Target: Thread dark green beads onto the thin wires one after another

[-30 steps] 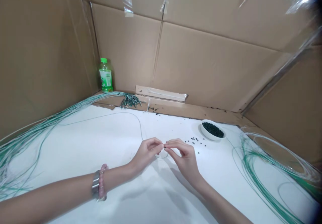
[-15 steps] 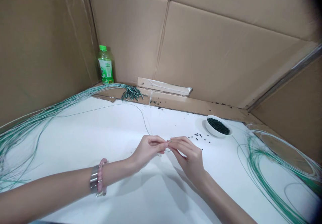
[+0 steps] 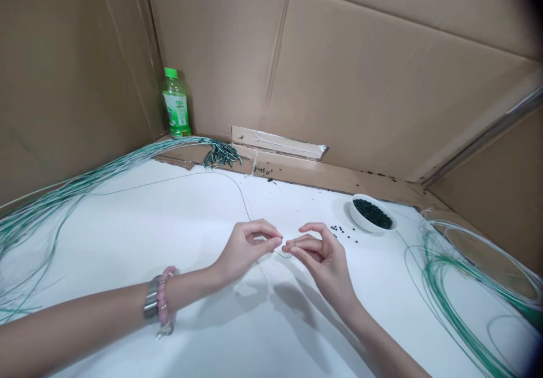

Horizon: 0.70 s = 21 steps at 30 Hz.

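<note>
My left hand (image 3: 248, 245) pinches a thin green wire (image 3: 244, 197) that runs back across the white table (image 3: 178, 236) toward the far left. My right hand (image 3: 318, 253) is a little to the right of it, thumb and fingers pinched on the wire's short loop between the hands. The fingertips of both hands are a small gap apart. A small white bowl (image 3: 368, 223) of dark green beads (image 3: 372, 213) stands to the right of my right hand, and a few loose beads (image 3: 341, 232) lie between them.
Brown cardboard walls (image 3: 360, 72) enclose the table on three sides. A green bottle (image 3: 175, 105) stands in the back left corner. A bundle of green wires (image 3: 63, 202) sweeps along the left, its beaded ends (image 3: 220, 153) at the back. Coiled green wire (image 3: 466, 276) lies at the right.
My hands have drawn slightly apart, with the right hand's fingers lifting open a little. The view has tilted down and shifted, so the table things sit higher.
</note>
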Available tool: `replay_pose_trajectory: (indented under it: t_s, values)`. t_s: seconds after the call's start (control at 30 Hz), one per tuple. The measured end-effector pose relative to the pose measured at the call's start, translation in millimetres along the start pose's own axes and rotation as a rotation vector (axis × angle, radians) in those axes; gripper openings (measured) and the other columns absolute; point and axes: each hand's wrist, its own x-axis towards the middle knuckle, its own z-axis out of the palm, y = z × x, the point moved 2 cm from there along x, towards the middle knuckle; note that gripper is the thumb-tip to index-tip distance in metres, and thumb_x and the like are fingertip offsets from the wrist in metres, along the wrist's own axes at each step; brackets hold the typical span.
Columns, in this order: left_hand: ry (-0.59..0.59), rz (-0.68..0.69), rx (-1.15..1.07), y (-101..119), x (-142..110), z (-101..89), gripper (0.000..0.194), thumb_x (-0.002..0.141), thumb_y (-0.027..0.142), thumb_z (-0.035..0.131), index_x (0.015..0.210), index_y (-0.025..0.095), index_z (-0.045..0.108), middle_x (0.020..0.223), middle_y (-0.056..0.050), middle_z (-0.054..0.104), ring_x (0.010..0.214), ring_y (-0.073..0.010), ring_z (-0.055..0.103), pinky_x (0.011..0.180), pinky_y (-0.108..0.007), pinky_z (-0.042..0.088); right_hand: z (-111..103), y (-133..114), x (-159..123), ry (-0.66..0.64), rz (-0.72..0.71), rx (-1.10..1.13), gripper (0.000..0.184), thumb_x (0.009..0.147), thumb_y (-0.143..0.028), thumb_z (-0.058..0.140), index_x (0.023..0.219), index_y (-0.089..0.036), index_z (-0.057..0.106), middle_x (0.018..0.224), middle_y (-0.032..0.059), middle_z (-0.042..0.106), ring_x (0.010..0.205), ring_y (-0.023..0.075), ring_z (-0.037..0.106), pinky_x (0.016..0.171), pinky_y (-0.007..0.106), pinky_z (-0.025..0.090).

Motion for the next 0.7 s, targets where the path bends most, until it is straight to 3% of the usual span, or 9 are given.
replay_pose_trajectory:
  t_s: [0.07, 0.13, 0.3, 0.47, 0.7]
  values:
    - [-0.047, 0.027, 0.044, 4.0, 0.6, -0.4, 0.008, 0.072, 0.021, 0.071, 0.070, 0.013, 0.070, 0.077, -0.004, 0.063, 0.073, -0.0115, 0.059, 0.066, -0.020, 0.049, 0.6, -2.3, 1.6, -0.073, 0.090, 0.058, 0.030, 0.079, -0.034, 0.070, 0.098, -0.021, 0.051, 0.070, 0.0023, 0.073, 0.071, 0.0165, 0.071, 0.067, 0.028, 0.057]
    - [-0.103, 0.034, 0.080, 5.9, 0.4, 0.0, 0.009, 0.072, 0.021, 0.072, 0.071, 0.013, 0.071, 0.076, -0.005, 0.064, 0.071, -0.0121, 0.060, 0.065, -0.021, 0.050, 0.7, -3.7, 3.1, -0.131, 0.153, 0.092, 0.029, 0.075, -0.039, 0.073, 0.088, -0.018, 0.056, 0.066, 0.0045, 0.072, 0.067, 0.0182, 0.071, 0.063, 0.028, 0.057]
    - [-0.146, 0.039, 0.132, 5.4, -1.4, 1.0, 0.010, 0.074, 0.022, 0.070, 0.071, 0.012, 0.070, 0.077, -0.006, 0.063, 0.069, -0.0126, 0.061, 0.061, -0.022, 0.050, 0.4, -2.4, 4.2, -0.156, 0.236, 0.135, 0.027, 0.069, -0.039, 0.076, 0.067, -0.015, 0.063, 0.064, 0.0054, 0.071, 0.063, 0.0169, 0.070, 0.061, 0.025, 0.055]
    - [-0.134, 0.071, 0.167, 8.0, -1.8, 1.9, 0.008, 0.074, 0.019, 0.068, 0.070, 0.012, 0.068, 0.076, -0.005, 0.061, 0.068, -0.0124, 0.059, 0.061, -0.022, 0.049, 1.9, -2.6, 3.4, -0.122, 0.234, 0.139, 0.023, 0.064, -0.035, 0.079, 0.069, -0.016, 0.070, 0.067, 0.0042, 0.071, 0.063, 0.0155, 0.068, 0.061, 0.024, 0.054]
    - [-0.135, 0.118, 0.163, 12.3, -2.4, 2.8, 0.006, 0.074, 0.012, 0.064, 0.069, 0.013, 0.062, 0.075, -0.003, 0.058, 0.068, -0.0105, 0.057, 0.062, -0.020, 0.049, 5.9, -8.2, 1.2, -0.095, 0.170, 0.117, 0.020, 0.071, -0.036, 0.074, 0.068, -0.016, 0.070, 0.066, 0.0029, 0.068, 0.063, 0.0135, 0.063, 0.062, 0.024, 0.051]
